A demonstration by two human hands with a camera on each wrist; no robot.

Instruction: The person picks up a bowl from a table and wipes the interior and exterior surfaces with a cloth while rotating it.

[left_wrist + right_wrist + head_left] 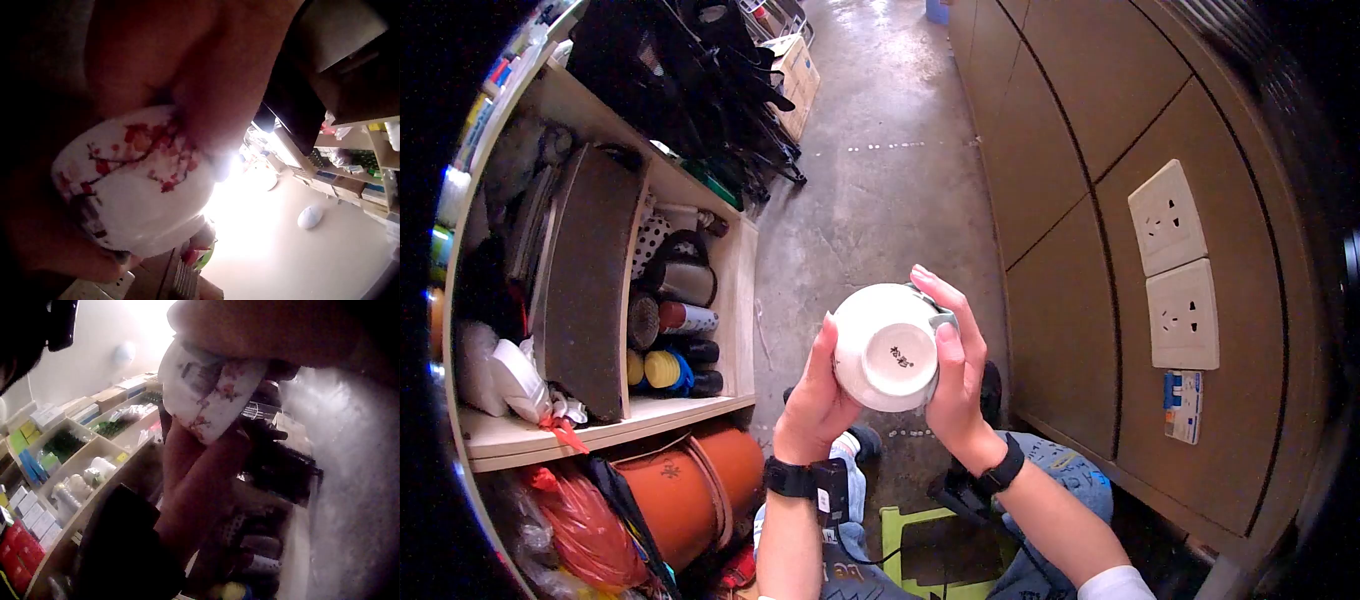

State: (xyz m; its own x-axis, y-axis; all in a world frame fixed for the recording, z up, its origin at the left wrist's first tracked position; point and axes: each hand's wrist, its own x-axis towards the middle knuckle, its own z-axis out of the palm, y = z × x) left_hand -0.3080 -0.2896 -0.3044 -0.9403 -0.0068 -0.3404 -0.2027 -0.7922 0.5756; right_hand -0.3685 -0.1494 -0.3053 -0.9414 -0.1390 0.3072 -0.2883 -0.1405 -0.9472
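A white round ceramic piece, bowl- or cup-like [870,350], is held between both hands, its base with dark written characters facing the head camera. The left hand [812,400] grips its left side, thumb up along the wall. The right hand [960,375] grips the right side, fingers around the far edge and thumb near a grey-green part at the rim. Red blossoms on branches decorate the wall of the piece [150,181] in the left wrist view, and also show on the piece [212,394] in the right wrist view. Its inside is hidden.
Wooden shelving [690,405] with bottles and bags stands left, an orange container [690,485] beneath it. Brown cabinet panels [1060,300] with white sockets [1168,215] rise on the right. A green stool [920,520] is between the person's legs; black folded gear lies ahead left.
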